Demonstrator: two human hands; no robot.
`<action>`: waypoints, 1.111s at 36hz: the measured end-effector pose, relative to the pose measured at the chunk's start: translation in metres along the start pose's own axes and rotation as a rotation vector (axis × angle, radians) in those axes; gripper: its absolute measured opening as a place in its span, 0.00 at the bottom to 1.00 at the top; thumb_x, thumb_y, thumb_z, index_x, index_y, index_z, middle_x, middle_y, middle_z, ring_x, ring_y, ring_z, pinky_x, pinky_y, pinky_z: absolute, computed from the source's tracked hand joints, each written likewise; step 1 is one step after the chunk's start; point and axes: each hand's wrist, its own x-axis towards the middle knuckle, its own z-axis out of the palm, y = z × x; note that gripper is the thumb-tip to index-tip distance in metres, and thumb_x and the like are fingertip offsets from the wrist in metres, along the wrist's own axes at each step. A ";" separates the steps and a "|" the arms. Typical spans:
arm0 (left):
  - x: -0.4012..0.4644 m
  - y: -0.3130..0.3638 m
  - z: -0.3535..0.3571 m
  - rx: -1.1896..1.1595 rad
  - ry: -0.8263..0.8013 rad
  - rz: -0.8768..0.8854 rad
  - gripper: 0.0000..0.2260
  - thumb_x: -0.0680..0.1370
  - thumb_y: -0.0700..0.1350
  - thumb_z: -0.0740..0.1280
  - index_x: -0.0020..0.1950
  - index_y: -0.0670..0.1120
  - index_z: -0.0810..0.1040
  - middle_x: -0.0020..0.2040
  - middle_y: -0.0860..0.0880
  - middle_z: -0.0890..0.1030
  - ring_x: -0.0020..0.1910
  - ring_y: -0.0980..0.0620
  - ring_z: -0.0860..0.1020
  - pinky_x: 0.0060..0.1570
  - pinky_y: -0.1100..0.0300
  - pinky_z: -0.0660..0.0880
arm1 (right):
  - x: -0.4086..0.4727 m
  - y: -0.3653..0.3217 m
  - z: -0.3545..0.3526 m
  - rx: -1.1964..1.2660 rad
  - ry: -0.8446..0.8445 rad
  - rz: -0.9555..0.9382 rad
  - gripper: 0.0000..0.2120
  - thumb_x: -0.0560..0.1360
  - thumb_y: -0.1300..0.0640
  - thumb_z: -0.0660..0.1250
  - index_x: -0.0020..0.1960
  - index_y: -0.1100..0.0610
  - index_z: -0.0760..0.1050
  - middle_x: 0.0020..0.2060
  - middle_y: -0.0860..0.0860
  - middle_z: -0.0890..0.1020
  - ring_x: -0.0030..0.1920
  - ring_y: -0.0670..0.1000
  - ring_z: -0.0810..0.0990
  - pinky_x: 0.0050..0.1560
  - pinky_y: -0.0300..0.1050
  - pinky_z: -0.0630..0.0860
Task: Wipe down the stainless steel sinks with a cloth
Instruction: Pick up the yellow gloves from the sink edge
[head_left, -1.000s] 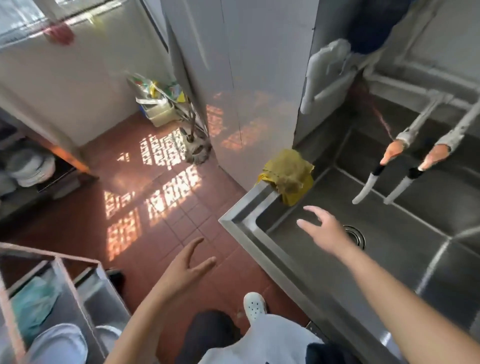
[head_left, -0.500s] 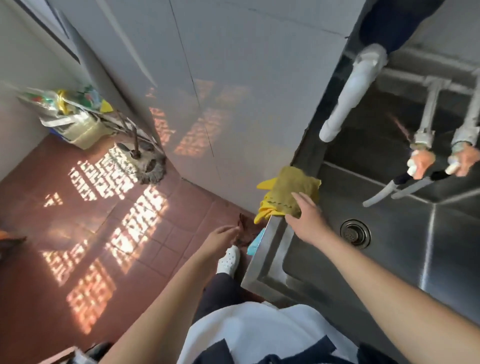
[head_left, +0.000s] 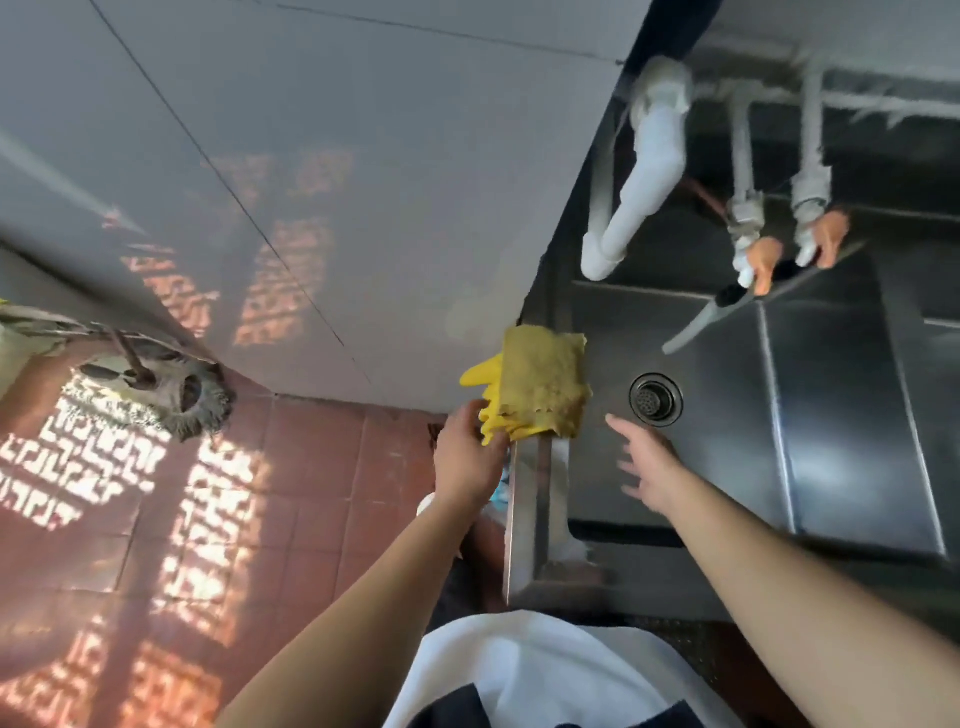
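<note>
Currently, the cloth (head_left: 543, 382) lies draped over the sink (head_left: 852, 415) rim's left corner, on yellow gloves (head_left: 485, 397). Left hand (head_left: 467, 457) touches the gloves; its grasp cannot be determined. Right hand (head_left: 649, 467) hovers over the basin, fingers spread, released.

Olive-yellow cloth (head_left: 543, 384) draped over the sink's left rim, lying on top of bright yellow rubber gloves (head_left: 485, 400) whose fingers poke out to the left. Stainless steel sink (head_left: 852, 415) sits deep and dull grey, with a round drain (head_left: 655, 399) in the basin floor just right of the cloth and a seam running down the basin.
</note>
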 end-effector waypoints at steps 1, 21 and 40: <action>-0.002 0.004 0.001 0.129 -0.009 0.139 0.15 0.73 0.49 0.68 0.59 0.54 0.77 0.54 0.51 0.82 0.52 0.45 0.80 0.54 0.49 0.77 | 0.003 0.001 -0.004 0.040 -0.003 0.028 0.22 0.73 0.40 0.71 0.59 0.49 0.70 0.62 0.54 0.76 0.59 0.55 0.75 0.61 0.60 0.70; 0.075 0.123 0.043 1.147 -0.294 0.481 0.36 0.73 0.34 0.62 0.80 0.52 0.59 0.79 0.45 0.61 0.77 0.41 0.57 0.74 0.44 0.63 | -0.048 -0.015 0.037 0.909 -0.473 0.346 0.27 0.80 0.50 0.63 0.75 0.59 0.62 0.74 0.55 0.68 0.72 0.56 0.71 0.71 0.59 0.67; 0.097 0.155 0.026 1.117 -0.457 0.249 0.17 0.76 0.47 0.69 0.62 0.40 0.80 0.48 0.44 0.78 0.50 0.43 0.77 0.48 0.52 0.74 | -0.046 -0.031 0.059 0.770 0.164 -0.096 0.10 0.72 0.68 0.70 0.50 0.56 0.79 0.54 0.59 0.82 0.54 0.61 0.82 0.56 0.57 0.79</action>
